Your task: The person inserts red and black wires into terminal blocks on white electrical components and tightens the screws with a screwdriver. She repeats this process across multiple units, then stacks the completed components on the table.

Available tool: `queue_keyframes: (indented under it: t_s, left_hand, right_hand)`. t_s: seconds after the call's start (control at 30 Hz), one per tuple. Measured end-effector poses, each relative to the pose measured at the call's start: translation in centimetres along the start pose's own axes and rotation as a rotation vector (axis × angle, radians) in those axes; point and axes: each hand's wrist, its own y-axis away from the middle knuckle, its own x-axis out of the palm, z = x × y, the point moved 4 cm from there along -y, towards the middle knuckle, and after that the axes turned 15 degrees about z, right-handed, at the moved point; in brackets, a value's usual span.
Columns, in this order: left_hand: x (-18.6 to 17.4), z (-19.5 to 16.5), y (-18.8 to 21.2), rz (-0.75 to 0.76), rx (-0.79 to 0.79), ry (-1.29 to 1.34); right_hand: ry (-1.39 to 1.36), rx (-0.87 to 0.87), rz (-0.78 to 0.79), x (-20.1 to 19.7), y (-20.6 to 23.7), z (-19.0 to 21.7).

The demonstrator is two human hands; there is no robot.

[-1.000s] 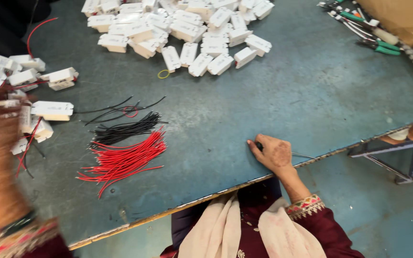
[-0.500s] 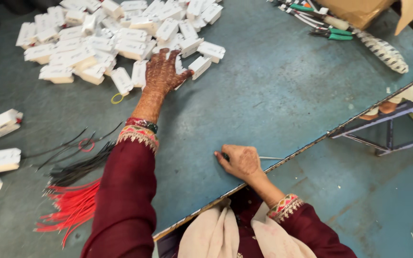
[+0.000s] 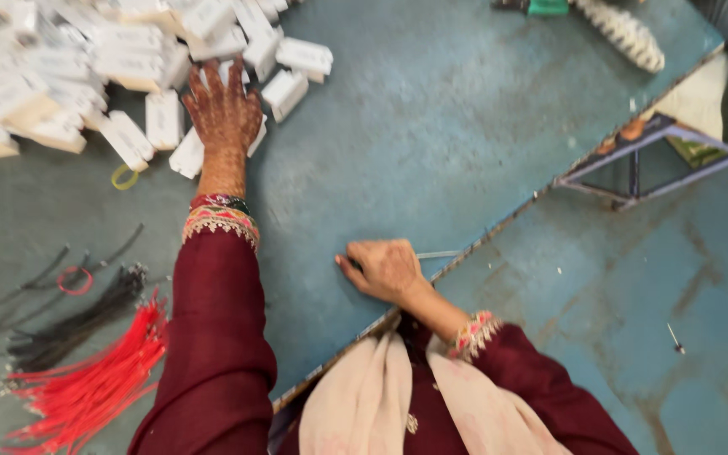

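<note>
My left hand (image 3: 222, 114) reaches far across the blue-grey table (image 3: 431, 143), fingers spread, resting on a white rectangular block (image 3: 194, 154) at the near edge of a heap of white blocks (image 3: 86, 59). Whether it grips a block is unclear. My right hand (image 3: 385, 270) rests near the table's front edge, fingers curled on a thin metal tool (image 3: 438, 254) that sticks out to the right. A bundle of red wires (image 3: 86, 388) and a bundle of black wires (image 3: 69, 324) lie at the lower left, beside my left sleeve.
A yellow rubber band (image 3: 125, 177) and a red rubber band (image 3: 75, 281) lie on the table. A coiled white part (image 3: 625, 34) and a green-handled tool (image 3: 545, 7) sit at the far right edge. A metal frame (image 3: 650, 160) stands on the floor.
My left hand stretched from the left edge across to the heap of white blocks and now rests on it. My right hand stayed at the front edge. The view drew closer.
</note>
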Motion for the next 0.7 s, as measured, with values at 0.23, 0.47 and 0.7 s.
queue_keyframes:
  t_s: [0.23,0.47,0.7]
  left_hand:
    - [0.3,-2.8,8.7,0.075,0.043,0.029]
    - [-1.2,-6.0,18.4,0.12,0.256,0.088]
    - [-2.7,-7.9,23.8,0.194,0.31,0.117]
  right_hand:
    - [0.026,-0.019,0.008,0.7,1.9,0.8]
    - [0.061,-0.045,0.004,1.1,3.8,1.2]
    - [0.073,-0.093,-0.052,1.3,5.8,1.4]
